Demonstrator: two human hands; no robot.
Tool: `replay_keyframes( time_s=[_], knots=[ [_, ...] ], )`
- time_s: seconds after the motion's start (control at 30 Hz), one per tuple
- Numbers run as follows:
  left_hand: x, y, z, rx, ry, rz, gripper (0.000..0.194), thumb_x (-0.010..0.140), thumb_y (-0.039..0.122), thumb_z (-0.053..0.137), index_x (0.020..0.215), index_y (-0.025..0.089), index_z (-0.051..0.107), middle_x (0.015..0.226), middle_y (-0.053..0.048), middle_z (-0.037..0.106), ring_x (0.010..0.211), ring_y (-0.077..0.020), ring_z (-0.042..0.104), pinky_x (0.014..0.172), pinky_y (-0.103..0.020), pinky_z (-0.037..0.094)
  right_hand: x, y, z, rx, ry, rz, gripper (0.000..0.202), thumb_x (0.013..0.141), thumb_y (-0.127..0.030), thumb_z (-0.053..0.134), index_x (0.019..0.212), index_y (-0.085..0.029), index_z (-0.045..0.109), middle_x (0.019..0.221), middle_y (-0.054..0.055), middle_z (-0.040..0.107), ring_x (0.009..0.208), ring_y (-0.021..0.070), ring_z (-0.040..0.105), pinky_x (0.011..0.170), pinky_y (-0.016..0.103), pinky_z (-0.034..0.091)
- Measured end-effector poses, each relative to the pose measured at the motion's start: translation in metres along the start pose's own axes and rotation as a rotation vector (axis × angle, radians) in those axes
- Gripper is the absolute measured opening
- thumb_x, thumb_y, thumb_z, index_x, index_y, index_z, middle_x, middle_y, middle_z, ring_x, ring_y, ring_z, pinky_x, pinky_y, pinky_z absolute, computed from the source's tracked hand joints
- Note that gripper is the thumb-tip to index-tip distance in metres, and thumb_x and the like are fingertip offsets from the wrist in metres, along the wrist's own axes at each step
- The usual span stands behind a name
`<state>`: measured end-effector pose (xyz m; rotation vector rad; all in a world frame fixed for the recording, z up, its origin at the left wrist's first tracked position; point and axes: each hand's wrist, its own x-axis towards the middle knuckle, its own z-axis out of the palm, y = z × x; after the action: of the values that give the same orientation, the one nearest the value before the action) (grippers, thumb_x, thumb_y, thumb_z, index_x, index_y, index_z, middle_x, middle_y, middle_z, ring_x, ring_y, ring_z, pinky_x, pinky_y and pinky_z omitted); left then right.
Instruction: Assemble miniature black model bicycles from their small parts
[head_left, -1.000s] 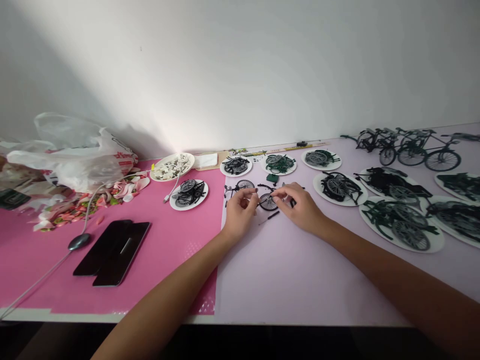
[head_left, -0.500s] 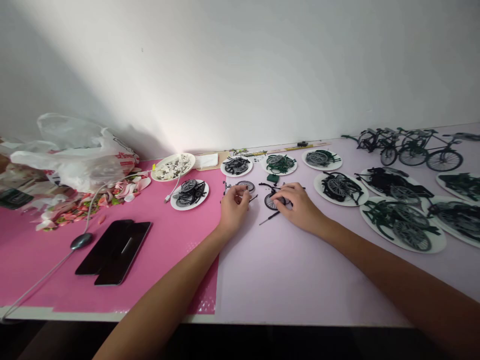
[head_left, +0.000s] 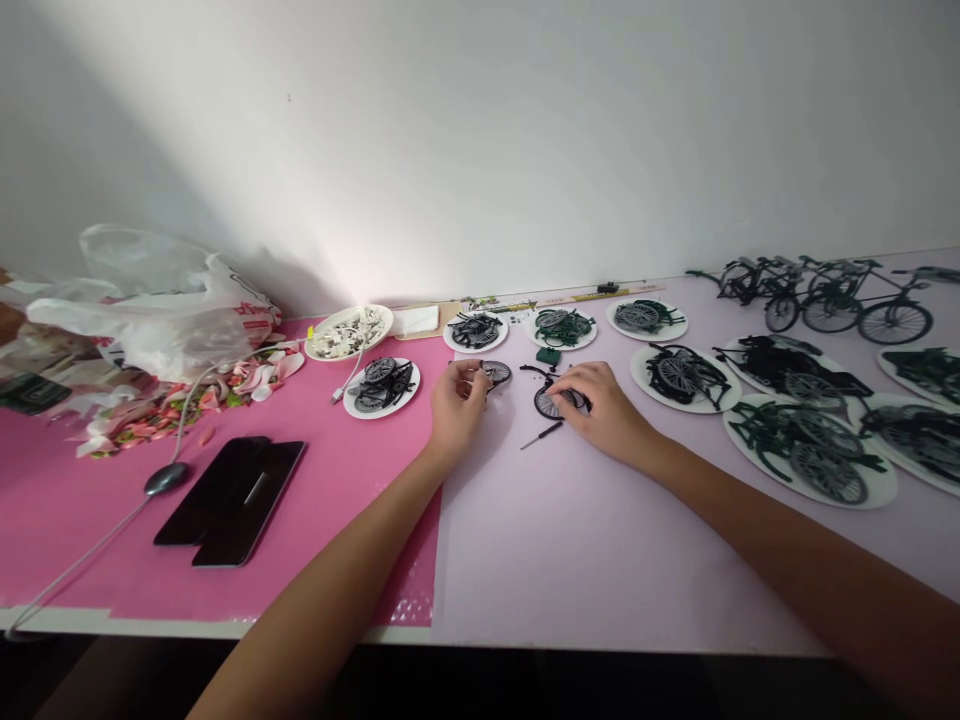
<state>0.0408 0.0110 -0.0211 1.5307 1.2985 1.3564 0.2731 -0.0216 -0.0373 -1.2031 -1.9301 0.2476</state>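
Observation:
My left hand [head_left: 459, 405] is closed at the seam between the pink and pale table covers, its fingers curled together. Whatever it pinches is hidden by the fingers. A small spoked wheel [head_left: 497, 374] lies just beyond its fingertips. To the right, my right hand [head_left: 596, 405] has thumb and fingers pinched on a partly built black toy bicycle [head_left: 546, 402], over its spoked wheel; the hand covers the bicycle's right portion. A small screwdriver [head_left: 551, 431] with a dark handle lies in front of the bicycle. Behind it rests a small green block-like part [head_left: 548, 355].
White plates of bicycle parts [head_left: 684, 378] stand at the right and along the back. Assembled toy bicycles [head_left: 832, 300] stand far right. On the left are two dark phones [head_left: 232, 500], a cable with a puck [head_left: 166, 479], a plastic bag [head_left: 157, 320] and a bowl of pale pieces [head_left: 348, 334].
My left hand has drawn slightly left, and the thin dark rod that stuck out by its fingers no longer shows there. My right hand stays at the toy bicycle. The whole view has shifted slightly.

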Motion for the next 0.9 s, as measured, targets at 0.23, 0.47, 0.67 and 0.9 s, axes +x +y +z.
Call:
replay_keyframes(
  time_s=[0.23,0.47,0.67,0.9],
  knots=[
    [-0.002,0.001,-0.005,0.206,-0.065,0.162,0.027,0.097,0.03,0.059,0.121,0.021,0.061,0.093,-0.002,0.07,0.059,-0.0091,0.055,0.062,-0.023,0.048,0.0,-0.003,0.0,0.019,-0.024,-0.003,0.014,0.096,-0.027,0.06,0.096,-0.026,0.074,0.101,0.008,0.072,0.11,0.0303,0.057,0.099,0.049,0.047],
    [-0.002,-0.002,-0.006,0.855,-0.309,0.349,0.034,0.097,0.016,0.049,0.118,0.024,0.074,0.126,-0.007,0.068,0.091,-0.0187,0.069,0.076,-0.03,0.053,-0.001,-0.001,0.004,0.074,-0.021,-0.04,0.012,0.095,-0.025,0.061,0.094,-0.027,0.073,0.099,0.006,0.073,0.107,0.0291,0.06,0.099,0.049,0.048],
    [-0.006,0.006,0.002,1.107,-0.374,0.28,0.033,0.104,0.031,0.046,0.118,0.025,0.075,0.13,-0.007,0.065,0.088,-0.0204,0.07,0.068,-0.031,0.051,-0.001,-0.001,0.005,0.088,-0.032,-0.062,0.012,0.095,-0.023,0.062,0.093,-0.027,0.072,0.098,0.006,0.074,0.104,0.0279,0.061,0.098,0.048,0.049],
    [-0.007,0.008,0.004,1.128,-0.387,0.257,0.036,0.105,0.03,0.043,0.107,0.023,0.078,0.131,-0.007,0.064,0.085,-0.0197,0.069,0.062,-0.032,0.045,-0.002,-0.001,0.005,0.087,-0.033,-0.065,0.011,0.095,-0.022,0.062,0.092,-0.026,0.072,0.099,0.006,0.074,0.104,0.0278,0.061,0.098,0.049,0.049]
  ],
)
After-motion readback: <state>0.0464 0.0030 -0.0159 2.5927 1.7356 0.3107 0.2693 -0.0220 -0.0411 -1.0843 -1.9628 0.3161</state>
